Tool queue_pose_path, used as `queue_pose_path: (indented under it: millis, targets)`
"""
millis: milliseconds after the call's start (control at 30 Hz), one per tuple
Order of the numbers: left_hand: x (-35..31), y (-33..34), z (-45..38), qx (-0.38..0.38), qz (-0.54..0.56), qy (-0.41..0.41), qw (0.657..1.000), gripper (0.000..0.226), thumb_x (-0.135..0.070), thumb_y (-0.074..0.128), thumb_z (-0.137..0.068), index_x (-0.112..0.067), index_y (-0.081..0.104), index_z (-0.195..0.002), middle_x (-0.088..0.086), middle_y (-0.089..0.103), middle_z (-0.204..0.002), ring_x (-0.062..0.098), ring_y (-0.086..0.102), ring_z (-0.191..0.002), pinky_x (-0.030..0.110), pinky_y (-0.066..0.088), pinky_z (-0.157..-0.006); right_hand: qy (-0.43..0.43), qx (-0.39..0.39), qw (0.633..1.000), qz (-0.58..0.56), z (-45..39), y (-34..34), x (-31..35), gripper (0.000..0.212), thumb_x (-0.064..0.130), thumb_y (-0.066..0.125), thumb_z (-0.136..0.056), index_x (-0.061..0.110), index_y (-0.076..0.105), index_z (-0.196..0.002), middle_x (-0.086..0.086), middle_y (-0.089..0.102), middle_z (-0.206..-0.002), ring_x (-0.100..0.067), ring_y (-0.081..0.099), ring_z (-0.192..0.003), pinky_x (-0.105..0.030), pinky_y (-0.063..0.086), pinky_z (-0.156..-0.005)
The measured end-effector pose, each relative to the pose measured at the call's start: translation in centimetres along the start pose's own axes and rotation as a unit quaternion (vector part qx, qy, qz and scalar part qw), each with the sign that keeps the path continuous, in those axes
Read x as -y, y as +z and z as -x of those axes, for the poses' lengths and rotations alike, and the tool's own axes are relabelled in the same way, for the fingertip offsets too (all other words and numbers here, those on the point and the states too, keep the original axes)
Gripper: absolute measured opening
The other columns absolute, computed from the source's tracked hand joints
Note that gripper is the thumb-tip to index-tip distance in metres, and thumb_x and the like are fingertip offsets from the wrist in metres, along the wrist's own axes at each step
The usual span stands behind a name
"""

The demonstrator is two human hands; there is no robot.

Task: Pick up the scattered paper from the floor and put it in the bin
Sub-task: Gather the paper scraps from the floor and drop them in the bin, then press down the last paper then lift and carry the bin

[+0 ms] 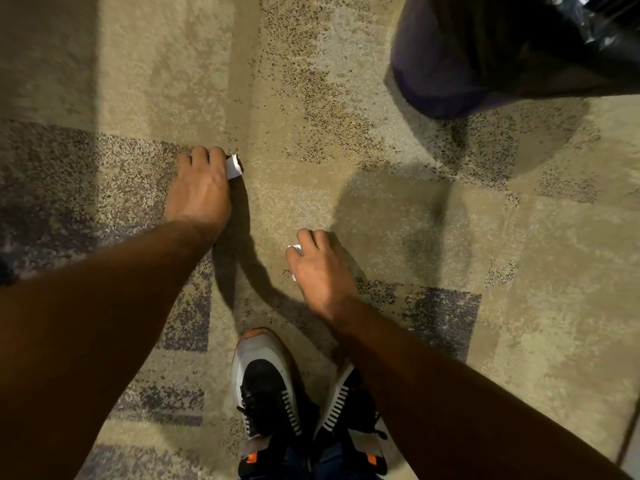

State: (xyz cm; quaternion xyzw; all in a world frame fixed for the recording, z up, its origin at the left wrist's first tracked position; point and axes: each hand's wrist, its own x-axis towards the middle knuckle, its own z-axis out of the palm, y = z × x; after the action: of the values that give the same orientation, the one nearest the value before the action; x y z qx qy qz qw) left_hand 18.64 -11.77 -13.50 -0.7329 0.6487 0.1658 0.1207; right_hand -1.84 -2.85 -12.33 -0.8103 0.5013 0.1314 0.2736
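My left hand (201, 188) reaches down to the carpet at centre left and is closed around a white piece of paper (234, 168) that sticks out past its fingers on the right. My right hand (320, 268) is lower and nearer the middle, fingers curled around another white scrap of paper (295, 249), of which only small bits show at the fingertips and under the thumb. The bin (450, 64) stands at the top right, dark purple with a shiny black liner (588, 22). Its opening is out of view.
The floor is beige carpet (346, 133) with speckled grey and purple patches. My two shoes (266, 386), black, white and orange, stand at the bottom centre, just below my right hand. Shadows of my arms fall on the carpet between the hands.
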Motion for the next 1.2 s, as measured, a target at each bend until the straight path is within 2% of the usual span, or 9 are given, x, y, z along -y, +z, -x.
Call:
queue_pose_path:
  millis: [133,267,400,500,600,667,800,967,1200]
  targets:
    - [-0.3,0.2,0.8,0.017,0.076,-0.016,0.997,0.04,0.006,0.056,-0.094,-0.006,0.046,-0.131,0.018,0.056,-0.116,0.032,0.057,-0.105,0.045,0.053,-0.093,0.029,-0.013,0.999,-0.041,0.7,-0.4,-0.7,0.034,-0.007,0.067,-0.082,0.01,0.065,-0.111,-0.007,0.053,-0.121,-0.024,0.048,-0.112,-0.03,0.047,-0.087]
    - [-1.1,-0.9,1.6,0.058,0.138,-0.044,0.988,0.037,0.002,0.053,-0.097,-0.013,0.046,-0.13,0.011,0.06,-0.102,0.029,0.064,-0.089,0.048,0.06,-0.077,0.113,-0.06,0.989,-0.078,1.9,-1.9,-2.3,0.03,0.009,0.069,-0.088,0.018,0.066,-0.116,0.0,0.061,-0.117,-0.016,0.051,-0.106,-0.026,0.041,-0.093]
    - [-3.3,-4.1,2.9,0.057,0.218,-0.031,0.974,0.027,-0.014,0.051,-0.104,-0.015,0.054,-0.131,0.005,0.061,-0.112,0.02,0.064,-0.094,0.037,0.06,-0.082,0.162,-0.107,0.972,-0.133,4.0,-4.6,-3.8,0.023,0.003,0.075,-0.082,0.015,0.072,-0.101,-0.002,0.066,-0.104,-0.007,0.04,-0.085,-0.014,0.024,-0.069]
    - [-5.8,-7.8,3.1,0.004,0.239,0.029,0.97,0.033,-0.007,0.048,-0.103,-0.015,0.056,-0.135,0.002,0.049,-0.119,0.018,0.055,-0.096,0.029,0.055,-0.09,0.179,-0.191,0.945,-0.196,5.6,-8.5,-4.6,0.019,-0.004,0.073,-0.079,0.011,0.073,-0.089,-0.004,0.067,-0.094,-0.011,0.049,-0.079,-0.02,0.033,-0.066]
    - [-9.4,-13.2,2.8,-0.063,0.329,0.061,0.94,0.039,-0.021,0.036,-0.101,-0.018,0.056,-0.134,-0.005,0.041,-0.108,0.01,0.048,-0.091,0.019,0.045,-0.08,0.184,-0.279,0.898,-0.285,6.6,-14.0,-5.1,0.014,-0.001,0.067,-0.082,0.011,0.072,-0.088,-0.002,0.065,-0.098,-0.017,0.06,-0.087,-0.031,0.051,-0.075]
    - [-11.9,-16.7,2.4,-0.121,0.361,0.072,0.922,0.033,-0.016,0.037,-0.102,-0.018,0.054,-0.131,-0.005,0.04,-0.105,0.003,0.045,-0.087,0.021,0.042,-0.079,0.175,-0.316,0.879,-0.31,7.2,-18.0,-5.3,0.015,-0.001,0.064,-0.082,0.01,0.07,-0.088,-0.001,0.061,-0.1,-0.016,0.059,-0.092,-0.032,0.052,-0.08]
    - [-16.2,-22.8,1.4,-0.243,0.377,0.052,0.892,0.021,-0.014,0.04,-0.106,-0.004,0.049,-0.123,0.007,0.042,-0.111,0.013,0.044,-0.096,0.028,0.041,-0.081,0.163,-0.394,0.862,-0.274,8.3,-25.7,-6.3,0.017,-0.002,0.064,-0.081,0.01,0.072,-0.089,-0.003,0.061,-0.102,-0.014,0.058,-0.091,-0.024,0.048,-0.08]
    - [-20.6,-28.2,1.0,-0.289,0.411,0.095,0.86,0.017,-0.014,0.041,-0.104,-0.001,0.049,-0.113,0.005,0.042,-0.108,0.015,0.044,-0.094,0.024,0.034,-0.08,0.119,-0.468,0.834,-0.268,8.6,-31.7,-8.3,0.018,-0.01,0.063,-0.083,0.003,0.07,-0.092,-0.008,0.058,-0.102,-0.022,0.059,-0.092,-0.026,0.049,-0.082]
    - [-25.1,-30.3,-0.4,-0.196,0.37,0.158,0.894,0.019,-0.017,0.049,-0.103,-0.009,0.051,-0.12,0.001,0.047,-0.113,0.01,0.045,-0.095,0.031,0.044,-0.084,0.216,-0.406,0.856,-0.237,6.4,-35.4,-12.0,0.025,-0.005,0.06,-0.087,0.01,0.07,-0.105,-0.006,0.054,-0.111,-0.025,0.056,-0.102,-0.035,0.051,-0.091]
